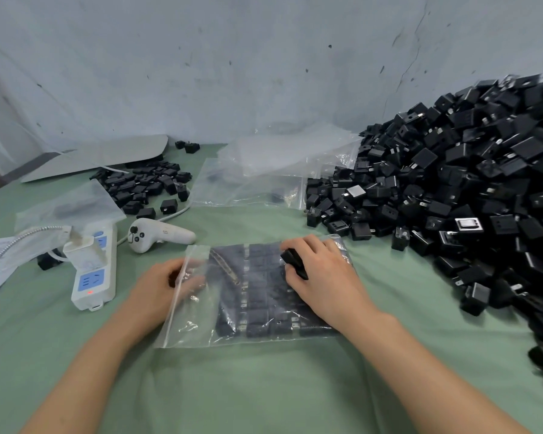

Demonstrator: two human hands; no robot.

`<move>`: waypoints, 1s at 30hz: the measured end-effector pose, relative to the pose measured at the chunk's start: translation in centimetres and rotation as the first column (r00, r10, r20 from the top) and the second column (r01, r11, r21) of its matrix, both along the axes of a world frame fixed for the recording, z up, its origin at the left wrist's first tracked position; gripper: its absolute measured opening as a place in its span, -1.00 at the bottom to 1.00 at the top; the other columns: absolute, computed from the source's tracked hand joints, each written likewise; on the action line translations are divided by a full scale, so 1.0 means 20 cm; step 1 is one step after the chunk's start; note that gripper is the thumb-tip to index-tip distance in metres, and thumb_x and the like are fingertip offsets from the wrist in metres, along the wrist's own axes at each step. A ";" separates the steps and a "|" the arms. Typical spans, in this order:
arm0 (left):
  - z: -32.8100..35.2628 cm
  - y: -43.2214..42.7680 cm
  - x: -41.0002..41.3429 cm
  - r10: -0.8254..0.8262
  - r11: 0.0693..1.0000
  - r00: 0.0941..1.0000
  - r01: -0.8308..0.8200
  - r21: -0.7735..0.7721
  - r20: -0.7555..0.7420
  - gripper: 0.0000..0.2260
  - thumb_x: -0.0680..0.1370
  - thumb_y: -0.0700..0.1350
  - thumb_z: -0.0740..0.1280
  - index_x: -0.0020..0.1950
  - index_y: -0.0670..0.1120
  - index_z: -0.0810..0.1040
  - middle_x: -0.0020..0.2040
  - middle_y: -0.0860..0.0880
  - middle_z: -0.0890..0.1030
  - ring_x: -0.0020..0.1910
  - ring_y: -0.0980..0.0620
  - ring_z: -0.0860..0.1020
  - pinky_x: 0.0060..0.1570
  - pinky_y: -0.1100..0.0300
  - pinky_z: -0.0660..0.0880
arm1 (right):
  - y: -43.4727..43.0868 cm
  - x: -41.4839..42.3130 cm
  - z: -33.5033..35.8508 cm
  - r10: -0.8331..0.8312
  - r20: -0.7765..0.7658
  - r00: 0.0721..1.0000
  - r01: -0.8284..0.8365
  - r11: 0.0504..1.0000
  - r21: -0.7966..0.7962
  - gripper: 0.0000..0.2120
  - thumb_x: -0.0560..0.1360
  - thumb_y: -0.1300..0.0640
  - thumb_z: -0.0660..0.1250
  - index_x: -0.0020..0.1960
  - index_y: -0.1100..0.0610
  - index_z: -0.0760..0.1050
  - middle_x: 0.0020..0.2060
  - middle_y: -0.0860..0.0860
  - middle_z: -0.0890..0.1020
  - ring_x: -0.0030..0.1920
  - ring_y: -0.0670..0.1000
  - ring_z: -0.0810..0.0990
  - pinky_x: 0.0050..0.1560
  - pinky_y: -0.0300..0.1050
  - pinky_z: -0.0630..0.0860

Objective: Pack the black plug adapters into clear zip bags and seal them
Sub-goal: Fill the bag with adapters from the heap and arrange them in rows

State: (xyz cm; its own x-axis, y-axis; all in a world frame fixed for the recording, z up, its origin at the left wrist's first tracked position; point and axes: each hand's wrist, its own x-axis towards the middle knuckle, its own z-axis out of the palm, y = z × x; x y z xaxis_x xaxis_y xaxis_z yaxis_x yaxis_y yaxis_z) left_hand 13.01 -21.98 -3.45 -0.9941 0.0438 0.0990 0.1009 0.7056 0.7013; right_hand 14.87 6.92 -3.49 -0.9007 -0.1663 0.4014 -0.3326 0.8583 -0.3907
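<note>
Clear zip bag [201,324]: lies flat on green worktop [264,386], reaching from hand to hand, long axis left to right, mouth at the left end.
Packed adapters [257,308]: in rows inside, under and beside right hand; unfilled room toward the mouth.
Left hand [166,286]: curled on the mouth's lip, fingers blurred behind plastic.
Right hand [323,277]: rests atop the bag, pinches one black plug adapter [293,261]; loose pile [452,189] just beyond it.
Likely next: leftward carry to the mouth; bare worktop nearer the body.

You can read no clear text here; the small mark on the white controller [162,234] is too blurred.
</note>
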 end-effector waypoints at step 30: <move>0.21 0.46 0.17 -0.292 0.907 0.916 0.357 0.224 -0.276 -0.54 0.41 0.29 0.41 0.29 0.42 0.41 -0.10 0.09 0.61 -0.17 0.07 0.60 -0.15 0.35 0.51 | -0.09 0.08 0.26 0.581 0.286 0.762 0.125 0.301 -0.945 -0.78 0.55 -0.04 0.41 0.17 -0.04 0.66 0.05 0.02 0.72 -0.06 -0.04 0.64 -0.08 -0.11 0.51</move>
State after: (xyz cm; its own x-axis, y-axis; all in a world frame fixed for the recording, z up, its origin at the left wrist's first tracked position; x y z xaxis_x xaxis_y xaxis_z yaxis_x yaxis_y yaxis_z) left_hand 16.48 -12.73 0.84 -0.8765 0.3001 0.3765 0.4737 0.3979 0.7857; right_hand 16.44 5.08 1.64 -0.9622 -0.2698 -0.0372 0.1019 -0.2299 -0.9679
